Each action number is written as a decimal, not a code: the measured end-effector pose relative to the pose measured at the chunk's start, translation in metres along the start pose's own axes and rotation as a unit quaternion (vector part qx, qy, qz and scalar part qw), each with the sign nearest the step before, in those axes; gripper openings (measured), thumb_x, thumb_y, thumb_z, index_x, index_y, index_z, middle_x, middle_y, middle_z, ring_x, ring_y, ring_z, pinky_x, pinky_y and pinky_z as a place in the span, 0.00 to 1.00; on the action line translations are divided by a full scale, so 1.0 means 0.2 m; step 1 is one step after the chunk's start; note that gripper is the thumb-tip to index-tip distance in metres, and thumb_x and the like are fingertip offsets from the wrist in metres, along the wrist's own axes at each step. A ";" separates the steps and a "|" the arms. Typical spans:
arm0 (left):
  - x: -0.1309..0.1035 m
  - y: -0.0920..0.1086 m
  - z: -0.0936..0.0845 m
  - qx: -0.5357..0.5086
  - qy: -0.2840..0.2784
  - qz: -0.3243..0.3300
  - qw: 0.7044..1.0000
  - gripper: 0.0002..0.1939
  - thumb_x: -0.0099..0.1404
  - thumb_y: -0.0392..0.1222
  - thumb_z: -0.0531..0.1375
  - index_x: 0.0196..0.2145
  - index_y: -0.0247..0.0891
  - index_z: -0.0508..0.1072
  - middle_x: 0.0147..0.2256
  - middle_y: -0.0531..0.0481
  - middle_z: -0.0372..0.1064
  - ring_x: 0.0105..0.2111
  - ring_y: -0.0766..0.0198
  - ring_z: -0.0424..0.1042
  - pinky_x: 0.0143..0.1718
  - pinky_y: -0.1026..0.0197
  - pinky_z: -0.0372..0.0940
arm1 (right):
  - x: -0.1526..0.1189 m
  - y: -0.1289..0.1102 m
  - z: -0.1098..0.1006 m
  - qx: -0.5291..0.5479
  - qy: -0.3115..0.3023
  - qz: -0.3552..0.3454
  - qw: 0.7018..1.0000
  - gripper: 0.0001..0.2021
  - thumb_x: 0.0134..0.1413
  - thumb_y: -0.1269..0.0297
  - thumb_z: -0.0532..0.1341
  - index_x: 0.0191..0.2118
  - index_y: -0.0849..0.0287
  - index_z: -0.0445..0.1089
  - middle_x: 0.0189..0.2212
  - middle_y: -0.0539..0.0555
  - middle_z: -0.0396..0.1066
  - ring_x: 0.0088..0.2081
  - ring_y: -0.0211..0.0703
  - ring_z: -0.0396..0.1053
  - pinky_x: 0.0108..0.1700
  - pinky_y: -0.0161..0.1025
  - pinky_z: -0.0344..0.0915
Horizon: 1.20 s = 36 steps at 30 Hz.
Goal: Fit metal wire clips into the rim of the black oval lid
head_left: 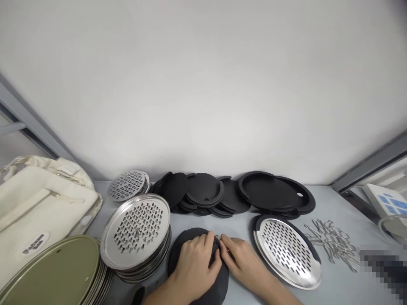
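A round black disc [220, 286] lies at the front middle of the grey table, under my hands. My left hand [195, 262] rests over its top, fingers bent and thumb and fingertips pressing at its upper right edge. From the right, my right hand [241, 257] pinches a small metal wire hook [218, 238] at that same edge. Only the looped end of the hook shows; my fingers hide the rest. Right of my right hand sits a perforated steel grater plate [286, 248] with a black rim piece around part of it.
Wire hooks [333, 241] lie piled at the right. Black discs and rims [203, 188] line the wall. Stacked grater plates [136, 233], smaller grater discs [127, 185], olive-green plates [54, 271] and a cream bag [63, 186] stand left. A white-and-blue box [386, 201] is far right.
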<state>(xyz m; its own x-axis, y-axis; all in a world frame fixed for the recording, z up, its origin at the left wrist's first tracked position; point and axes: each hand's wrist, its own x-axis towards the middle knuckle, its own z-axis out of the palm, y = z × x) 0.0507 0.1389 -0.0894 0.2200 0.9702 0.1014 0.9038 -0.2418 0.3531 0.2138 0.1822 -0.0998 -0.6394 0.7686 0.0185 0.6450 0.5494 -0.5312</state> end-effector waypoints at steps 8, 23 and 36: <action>0.00 0.00 0.00 0.003 0.005 -0.001 1.000 0.07 0.64 0.41 0.50 0.40 0.41 0.61 0.32 0.51 0.67 0.31 0.57 0.67 0.29 0.58 0.57 | 0.00 -0.01 -0.01 -0.002 -0.002 -0.001 1.000 0.11 0.64 0.64 0.43 0.30 0.56 0.55 0.23 0.50 0.65 0.25 0.41 0.64 0.28 0.36 0.52; 0.00 0.01 -0.01 0.014 0.011 0.000 1.000 0.06 0.63 0.39 0.50 0.40 0.40 0.60 0.31 0.52 0.66 0.31 0.58 0.67 0.29 0.59 0.58 | 0.00 -0.01 0.00 -0.006 0.001 -0.005 1.000 0.10 0.63 0.65 0.44 0.30 0.56 0.55 0.23 0.50 0.65 0.26 0.41 0.64 0.29 0.36 0.53; -0.01 0.02 -0.02 0.016 0.004 -0.005 1.000 0.07 0.63 0.39 0.50 0.40 0.40 0.61 0.32 0.51 0.66 0.32 0.57 0.67 0.30 0.58 0.59 | 0.00 0.00 -0.01 0.035 -0.007 0.001 0.999 0.12 0.65 0.63 0.42 0.30 0.56 0.55 0.23 0.50 0.65 0.25 0.40 0.64 0.29 0.35 0.54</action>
<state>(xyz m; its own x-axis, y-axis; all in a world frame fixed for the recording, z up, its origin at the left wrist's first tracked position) 0.0518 0.1366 -0.0844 0.2075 0.9725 0.1060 0.9175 -0.2311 0.3238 0.2149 0.1818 -0.0972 -0.6441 0.7649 0.0053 0.6156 0.5225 -0.5900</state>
